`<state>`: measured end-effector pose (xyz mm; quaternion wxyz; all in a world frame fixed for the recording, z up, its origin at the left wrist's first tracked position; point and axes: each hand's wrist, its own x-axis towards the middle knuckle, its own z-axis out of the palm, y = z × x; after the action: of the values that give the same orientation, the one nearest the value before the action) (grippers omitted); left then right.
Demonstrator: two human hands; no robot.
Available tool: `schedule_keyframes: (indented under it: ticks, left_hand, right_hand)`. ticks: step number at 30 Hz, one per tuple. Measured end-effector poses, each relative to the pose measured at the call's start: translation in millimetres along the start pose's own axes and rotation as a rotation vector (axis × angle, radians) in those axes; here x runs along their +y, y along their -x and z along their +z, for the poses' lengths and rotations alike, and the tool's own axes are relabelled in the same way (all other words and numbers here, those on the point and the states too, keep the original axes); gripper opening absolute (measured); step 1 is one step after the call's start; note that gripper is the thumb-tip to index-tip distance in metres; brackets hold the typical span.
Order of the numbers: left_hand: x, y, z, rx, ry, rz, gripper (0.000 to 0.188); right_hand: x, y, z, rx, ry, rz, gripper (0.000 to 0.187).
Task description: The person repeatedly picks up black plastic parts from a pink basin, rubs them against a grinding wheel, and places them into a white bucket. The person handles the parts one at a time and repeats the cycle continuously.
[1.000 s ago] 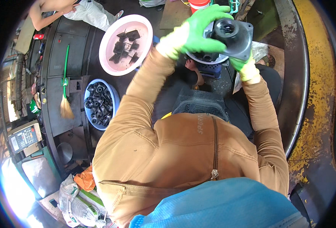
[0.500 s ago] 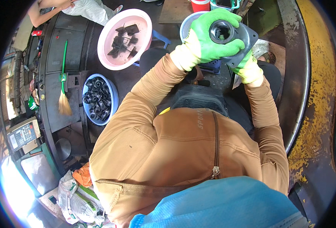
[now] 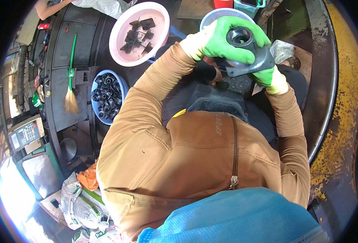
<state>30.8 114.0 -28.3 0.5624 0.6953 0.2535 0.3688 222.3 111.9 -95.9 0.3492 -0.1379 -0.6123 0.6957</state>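
Between my two gloved hands is a black rubber part (image 3: 254,60), a flat flange with corner holes and a raised round collar. My left hand (image 3: 223,42), in a green and pale yellow glove, wraps its fingers and thumb round the collar. My right hand (image 3: 269,77), gloved alike, grips the flange from below at its right side; most of its fingers are hidden behind the part. Behind my left hand stands a pale blue basin (image 3: 217,13), partly covered by the glove.
A pink basin (image 3: 118,42) holds several black flanged parts. Left of me, a blue basin (image 3: 125,87) is filled with small black parts. A green-handled broom (image 3: 72,77) leans on grey cabinets. Rusty yellow machinery (image 3: 341,121) rises at my right. Another person's arm (image 3: 49,9) shows at upper left.
Both hands have moved slightly down and right with the black rubber part, which is now tilted differently, its flange turned toward me. The surroundings shift a little as the view moves.
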Motion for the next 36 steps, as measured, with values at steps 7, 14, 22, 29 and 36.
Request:
schedule_keyframes:
  ticks: [7, 14, 22, 29, 36]
  left_hand:
    - [-10.0, -15.9, -17.0, -0.543, 0.259, 0.082, 0.054]
    - [11.5, -22.9, -16.7, 0.162, -0.359, 0.175, 0.069]
    - [-29.5, -12.1, 42.1, 0.626, -0.203, 0.34, 0.047]
    - [-3.2, -1.4, 25.5, 0.355, -0.222, 0.3, 0.043]
    - [12.8, 11.7, 8.5, 0.038, -0.12, 0.06, 0.045]
  right_hand:
    - [15.5, 8.0, 19.9, 0.051, -0.067, 0.159, 0.057]
    - [2.1, -27.9, -3.6, 0.348, 0.378, -0.416, 0.058]
    - [3.2, -26.1, 19.9, 0.517, 0.515, -0.308, 0.043]
    - [-37.3, -23.1, 8.1, 0.144, 0.733, -0.379, 0.049]
    - [0.8, -3.3, 9.7, -0.03, 0.101, -0.142, 0.058]
